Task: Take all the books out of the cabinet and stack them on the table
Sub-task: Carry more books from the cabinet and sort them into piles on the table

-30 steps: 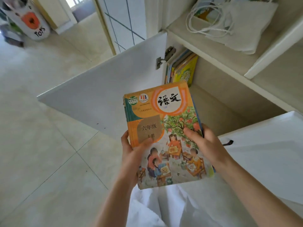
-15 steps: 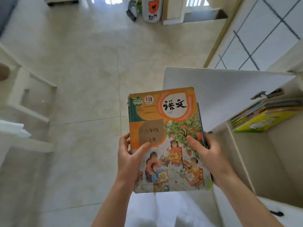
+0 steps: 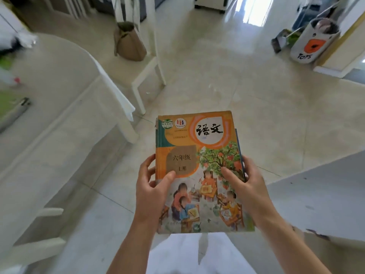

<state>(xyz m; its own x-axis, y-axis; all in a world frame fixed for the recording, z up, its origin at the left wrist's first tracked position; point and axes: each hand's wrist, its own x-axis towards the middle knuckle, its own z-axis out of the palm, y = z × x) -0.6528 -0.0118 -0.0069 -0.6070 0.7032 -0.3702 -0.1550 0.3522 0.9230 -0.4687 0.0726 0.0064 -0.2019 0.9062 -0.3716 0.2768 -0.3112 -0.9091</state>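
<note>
Glossy pale tile floor (image 3: 227, 80) fills the frame, glare streaming from a bright doorway (image 3: 254, 10) at the top. White tabletop (image 3: 59, 76) at left, brown bag (image 3: 129, 43) upper centre, toy bin (image 3: 310, 44) upper right, white door (image 3: 325, 198) lower right.

Orange-covered books (image 3: 199, 155) (small stack) held above floor.

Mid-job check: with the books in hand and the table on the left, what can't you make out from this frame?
- Head view: how many books are held; the top cover hides all but a blue edge.
- Table: its far left is cut off and its clutter motion-blurred.
- Cabinet interior: out of frame, so the remaining books are unknown.
</note>
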